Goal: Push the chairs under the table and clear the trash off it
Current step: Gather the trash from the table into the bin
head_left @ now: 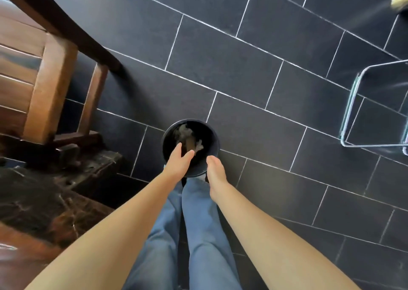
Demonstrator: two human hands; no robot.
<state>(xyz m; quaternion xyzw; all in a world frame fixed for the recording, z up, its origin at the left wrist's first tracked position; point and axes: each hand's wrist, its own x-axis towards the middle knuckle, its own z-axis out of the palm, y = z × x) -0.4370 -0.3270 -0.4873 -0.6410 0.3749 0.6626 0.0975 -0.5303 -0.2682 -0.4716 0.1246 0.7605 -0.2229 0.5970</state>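
Observation:
A small round black bin [210, 135] stands on the dark tiled floor right in front of my feet. Crumpled pale paper and a brown scrap of trash [187, 138] lie inside it. My left hand [180, 162] hovers over the bin's near rim with fingers spread and nothing in it. My right hand [216, 171] hangs just to the right of the bin, fingers bunched together; I see nothing held. A wooden chair [51, 84] stands at the left, its legs on the floor. The dark marbled table top [33, 199] fills the lower left.
A clear glass side table [375, 108] stands at the right edge. A blurred yellowish object [399, 0] sits in the top right corner. My legs in blue jeans [194, 234] are below the bin. Dark floor tiles [242, 58] stretch ahead.

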